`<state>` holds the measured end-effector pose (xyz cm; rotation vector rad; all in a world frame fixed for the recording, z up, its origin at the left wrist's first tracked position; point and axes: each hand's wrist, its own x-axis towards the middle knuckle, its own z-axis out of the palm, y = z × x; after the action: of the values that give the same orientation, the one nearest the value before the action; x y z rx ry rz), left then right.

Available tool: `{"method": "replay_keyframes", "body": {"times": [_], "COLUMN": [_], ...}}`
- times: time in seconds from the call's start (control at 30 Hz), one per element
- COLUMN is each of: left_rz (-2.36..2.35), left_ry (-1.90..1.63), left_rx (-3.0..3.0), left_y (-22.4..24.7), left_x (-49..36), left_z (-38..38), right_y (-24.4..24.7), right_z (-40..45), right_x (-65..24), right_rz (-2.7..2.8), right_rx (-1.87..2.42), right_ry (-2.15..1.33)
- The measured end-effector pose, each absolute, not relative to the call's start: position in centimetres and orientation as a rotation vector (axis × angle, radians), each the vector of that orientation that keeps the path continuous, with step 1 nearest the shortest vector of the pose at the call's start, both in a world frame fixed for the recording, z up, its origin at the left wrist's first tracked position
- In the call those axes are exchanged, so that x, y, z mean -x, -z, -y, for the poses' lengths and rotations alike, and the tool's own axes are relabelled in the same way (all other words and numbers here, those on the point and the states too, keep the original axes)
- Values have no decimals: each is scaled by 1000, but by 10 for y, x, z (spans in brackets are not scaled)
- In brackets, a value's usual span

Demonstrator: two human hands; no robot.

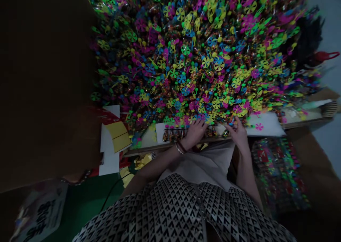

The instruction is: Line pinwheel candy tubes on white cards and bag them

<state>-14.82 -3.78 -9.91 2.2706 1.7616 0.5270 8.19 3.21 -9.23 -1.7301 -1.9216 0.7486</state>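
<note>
left hand (195, 133): fingers spread, resting on candy pinwheel tubes (173, 135) | right hand (237, 132): fingers curled, any pinched item unclear

Glossy plastic pinwheels (206, 62) on shiny clear tubes (170, 135)

The pinwheel blades look smooth and bright. The white paper sheet (266, 124) at the right end of the ledge is matt, as are the yellow paper (116, 137) and brown cardboard (45, 85) at the left. The ledge (176, 148) looks like dull wood; the patterned cloth top (170, 213) is matt.
</note>
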Motion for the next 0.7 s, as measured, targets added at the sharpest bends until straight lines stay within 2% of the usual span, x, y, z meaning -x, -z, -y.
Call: {"method": "replay_keyframes", "body": {"times": [0.17, 0.33, 0.4, 0.57, 0.7], "left_rz": [-1718, -1683, -1678, -1657, -1644], "left_ry": [-460, -499, -514, -486, -476], "left_rx": [-2326, -2263, -2201, -2058, -2049], "left_y": [112, 117, 115, 105, 102], "left_x": [138, 141, 142, 145, 145], "left_z": [21, 22, 20, 10, 9], "right_y": [85, 92, 98, 111, 103], "right_z": [-29, -36, -41, -48, -46], "right_x": [-46, -27, -29, -35, -26], "right_rz": [2221, 2441, 2433, 2168, 2292], "right_rx": [1524, 1379, 1336, 1435, 1436], "right_ry": [-690, -455, -465, -766, -533]}}
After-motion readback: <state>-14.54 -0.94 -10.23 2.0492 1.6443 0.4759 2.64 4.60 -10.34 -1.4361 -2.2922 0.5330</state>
